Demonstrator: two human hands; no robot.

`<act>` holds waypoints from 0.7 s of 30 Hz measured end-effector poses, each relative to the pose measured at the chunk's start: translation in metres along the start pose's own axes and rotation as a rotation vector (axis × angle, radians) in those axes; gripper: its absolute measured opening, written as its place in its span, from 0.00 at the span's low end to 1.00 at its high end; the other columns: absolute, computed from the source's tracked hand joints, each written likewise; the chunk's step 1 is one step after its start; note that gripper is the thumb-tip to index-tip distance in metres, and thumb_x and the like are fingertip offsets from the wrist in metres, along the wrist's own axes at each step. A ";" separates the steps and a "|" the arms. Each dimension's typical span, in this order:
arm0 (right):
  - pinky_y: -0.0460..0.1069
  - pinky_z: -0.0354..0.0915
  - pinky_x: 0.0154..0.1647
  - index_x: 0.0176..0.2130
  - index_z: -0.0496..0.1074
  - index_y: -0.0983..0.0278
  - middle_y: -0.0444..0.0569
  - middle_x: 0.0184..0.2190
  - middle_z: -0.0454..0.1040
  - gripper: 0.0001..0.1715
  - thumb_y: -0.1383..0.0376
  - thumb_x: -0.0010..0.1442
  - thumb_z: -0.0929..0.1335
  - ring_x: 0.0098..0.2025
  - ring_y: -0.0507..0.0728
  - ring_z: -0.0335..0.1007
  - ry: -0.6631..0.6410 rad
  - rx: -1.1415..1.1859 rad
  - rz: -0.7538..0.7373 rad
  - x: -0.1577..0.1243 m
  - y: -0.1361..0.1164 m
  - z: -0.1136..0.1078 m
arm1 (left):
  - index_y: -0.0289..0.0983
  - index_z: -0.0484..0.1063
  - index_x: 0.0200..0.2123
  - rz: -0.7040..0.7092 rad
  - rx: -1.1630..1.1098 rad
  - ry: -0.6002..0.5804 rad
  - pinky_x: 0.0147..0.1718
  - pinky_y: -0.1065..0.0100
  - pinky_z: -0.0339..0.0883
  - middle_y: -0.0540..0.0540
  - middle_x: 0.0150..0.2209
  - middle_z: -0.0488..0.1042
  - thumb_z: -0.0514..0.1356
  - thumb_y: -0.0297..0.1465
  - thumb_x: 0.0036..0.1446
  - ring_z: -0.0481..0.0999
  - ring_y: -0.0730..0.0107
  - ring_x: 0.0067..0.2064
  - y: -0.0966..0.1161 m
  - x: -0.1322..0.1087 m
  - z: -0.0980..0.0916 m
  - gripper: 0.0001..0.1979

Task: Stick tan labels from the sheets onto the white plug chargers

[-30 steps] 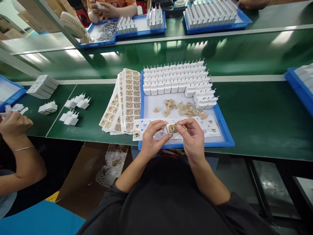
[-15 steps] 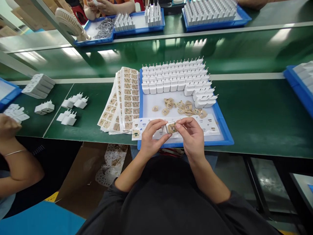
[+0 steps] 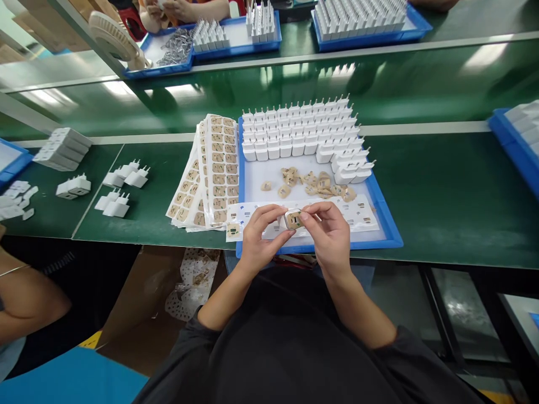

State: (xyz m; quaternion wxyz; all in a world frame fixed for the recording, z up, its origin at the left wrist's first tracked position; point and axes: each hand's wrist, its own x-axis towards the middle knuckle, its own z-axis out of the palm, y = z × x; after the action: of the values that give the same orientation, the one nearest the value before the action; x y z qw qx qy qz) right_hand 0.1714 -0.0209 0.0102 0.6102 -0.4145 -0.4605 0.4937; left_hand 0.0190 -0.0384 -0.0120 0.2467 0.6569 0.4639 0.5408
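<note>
Over the front of the blue tray, my left hand grips a white charger plug by its sides, with its port face turned toward me. A tan sticker with cutouts lies against that face. My right hand pinches the sticker's right end, thumb on the front, touching the charger's edge. Below both hands lies a mostly peeled backing sheet, one sticker left at its left end. Loose tan pieces are scattered behind it. Rows of white charger plugs stand prongs up at the tray's back.
Sticker sheets overlap left of the tray. Several white plugs and a stack of white blocks sit farther left, near a co-worker's arm. Another blue tray is at the right. A fan stands beyond the ledge.
The sticker now sits flatter on the charger's face, and my right thumb has shifted slightly over it. The co-worker's hand at the left has moved out of view.
</note>
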 end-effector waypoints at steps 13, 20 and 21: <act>0.51 0.72 0.42 0.37 0.73 0.58 0.43 0.34 0.74 0.08 0.62 0.59 0.75 0.38 0.54 0.74 0.042 -0.132 -0.064 -0.002 0.000 0.007 | 0.43 0.72 0.53 -0.005 0.023 0.003 0.51 0.59 0.77 0.41 0.51 0.74 0.69 0.32 0.58 0.76 0.60 0.55 0.000 0.000 0.001 0.20; 0.54 0.73 0.43 0.37 0.73 0.57 0.44 0.33 0.75 0.06 0.61 0.60 0.74 0.38 0.56 0.74 0.075 -0.308 -0.150 -0.005 0.000 0.008 | 0.42 0.72 0.53 0.010 0.048 0.009 0.51 0.58 0.77 0.41 0.50 0.74 0.69 0.33 0.58 0.76 0.60 0.54 -0.001 -0.001 0.001 0.20; 0.55 0.72 0.43 0.37 0.73 0.57 0.44 0.34 0.75 0.05 0.62 0.60 0.73 0.38 0.57 0.74 0.082 -0.352 -0.186 -0.006 0.001 0.008 | 0.42 0.72 0.53 0.011 0.052 0.010 0.51 0.58 0.77 0.41 0.50 0.73 0.69 0.32 0.58 0.76 0.60 0.54 -0.002 -0.001 0.001 0.20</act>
State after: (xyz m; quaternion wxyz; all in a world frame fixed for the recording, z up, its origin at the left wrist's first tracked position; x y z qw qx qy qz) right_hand 0.1626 -0.0259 0.0107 0.5893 -0.4903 -0.5509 0.3299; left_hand 0.0192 -0.0382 -0.0138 0.2243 0.6630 0.4752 0.5332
